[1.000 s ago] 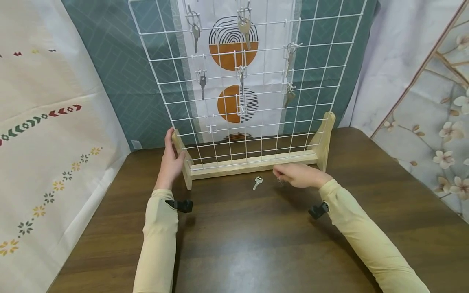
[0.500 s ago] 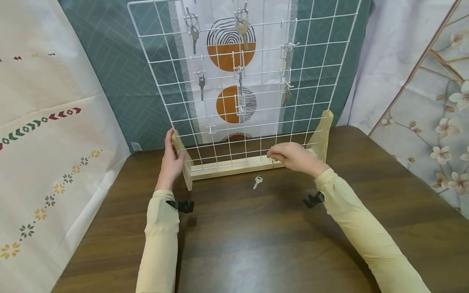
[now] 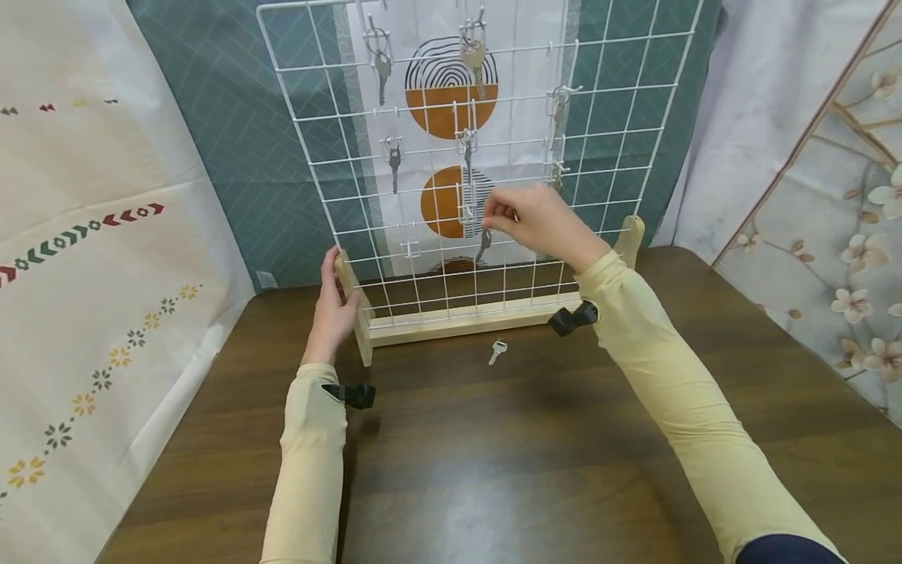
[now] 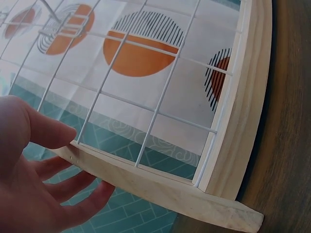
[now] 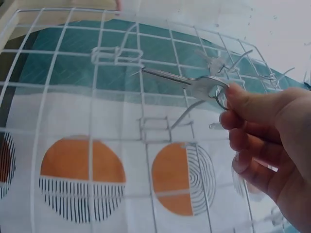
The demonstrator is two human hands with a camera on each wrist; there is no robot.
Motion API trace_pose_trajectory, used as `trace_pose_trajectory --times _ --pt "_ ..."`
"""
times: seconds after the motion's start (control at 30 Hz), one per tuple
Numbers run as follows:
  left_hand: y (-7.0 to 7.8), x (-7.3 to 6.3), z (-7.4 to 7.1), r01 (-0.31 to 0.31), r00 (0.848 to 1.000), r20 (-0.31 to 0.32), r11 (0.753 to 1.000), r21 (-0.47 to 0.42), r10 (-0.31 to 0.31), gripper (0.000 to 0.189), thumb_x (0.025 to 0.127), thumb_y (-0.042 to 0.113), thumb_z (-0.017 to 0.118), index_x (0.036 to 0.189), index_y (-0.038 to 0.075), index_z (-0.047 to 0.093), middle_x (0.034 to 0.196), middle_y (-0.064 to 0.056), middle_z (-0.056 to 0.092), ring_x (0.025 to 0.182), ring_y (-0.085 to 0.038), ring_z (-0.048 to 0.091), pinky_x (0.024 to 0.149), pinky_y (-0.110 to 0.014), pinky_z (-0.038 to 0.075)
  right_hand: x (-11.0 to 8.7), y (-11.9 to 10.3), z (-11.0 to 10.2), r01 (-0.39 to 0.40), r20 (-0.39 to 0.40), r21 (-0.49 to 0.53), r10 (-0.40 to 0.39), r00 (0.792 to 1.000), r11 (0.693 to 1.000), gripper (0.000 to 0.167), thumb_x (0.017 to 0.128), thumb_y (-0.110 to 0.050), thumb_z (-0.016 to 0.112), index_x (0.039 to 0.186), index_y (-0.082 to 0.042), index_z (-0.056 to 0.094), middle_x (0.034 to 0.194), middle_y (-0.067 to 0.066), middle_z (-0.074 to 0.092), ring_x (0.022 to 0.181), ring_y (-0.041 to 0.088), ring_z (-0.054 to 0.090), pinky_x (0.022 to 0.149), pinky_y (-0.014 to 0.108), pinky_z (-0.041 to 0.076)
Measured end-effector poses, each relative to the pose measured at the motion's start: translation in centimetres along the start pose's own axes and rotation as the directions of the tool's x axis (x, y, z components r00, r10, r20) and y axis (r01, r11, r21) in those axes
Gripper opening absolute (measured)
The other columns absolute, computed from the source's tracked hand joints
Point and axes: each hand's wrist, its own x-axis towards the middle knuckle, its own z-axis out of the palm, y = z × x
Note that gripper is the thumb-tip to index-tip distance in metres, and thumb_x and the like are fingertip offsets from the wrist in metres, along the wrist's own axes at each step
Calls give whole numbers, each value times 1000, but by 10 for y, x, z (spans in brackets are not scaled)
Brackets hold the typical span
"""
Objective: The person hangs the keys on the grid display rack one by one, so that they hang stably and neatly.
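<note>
My left hand (image 3: pixel 333 317) grips the left wooden upright (image 3: pixel 355 309) of a white wire grid rack (image 3: pixel 451 298). In the left wrist view, its thumb lies on the near side of the wood (image 4: pixel 160 191) and the fingers go behind. My right hand (image 3: pixel 541 222) pinches the ring of a silver key (image 3: pixel 484 245) in front of the grid's lower middle. In the right wrist view, that key (image 5: pixel 197 86) points away from the fingertips, close to an empty hook (image 5: pixel 155 128). A second key (image 3: pixel 497 352) with a ring lies on the table below the rack.
Several keys hang from hooks higher up, among them a key (image 3: pixel 395 167) at left and a key (image 3: pixel 474 59) at top centre. A bare hook (image 3: pixel 410 249) sits low on the left. Wooden table (image 3: pixel 437 470) lies in front; patterned cloths hang around.
My right hand has risen from near the tabletop, carrying the key up and leftward to the grid's lower middle. My left hand stays on the upright, and the other key still lies on the table.
</note>
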Motion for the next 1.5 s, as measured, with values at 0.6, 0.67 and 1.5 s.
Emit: trace_pose_trajectory --times 0.6,0.67,1.5 --pt "5 4 8 -30 999 13 999 -19 30 77 98 3 44 152 42 5 157 -20 24 137 -44 37 100 -63 42 21 6 1 -86 24 -20 86 996 996 13 91 -14 67 95 -2 64 84 14 69 77 26 64 74 37 52" --pt "5 5 8 -29 999 12 999 -18 30 76 98 3 44 152 42 6 157 -20 23 138 -43 37 100 -63 41 20 6 1 -102 29 -26 103 994 994 15 92 -15 65 99 -2 64 82 13 68 75 25 63 73 38 51" --pt "2 0 -2 0 1000 4 1000 -15 0 77 98 4 42 151 45 4 154 -23 26 132 -45 43 96 -62 45 -57 -12 55 -64 174 -44 71 982 997 7 92 -21 64 92 -14 67 62 -5 57 53 7 44 52 26 36"
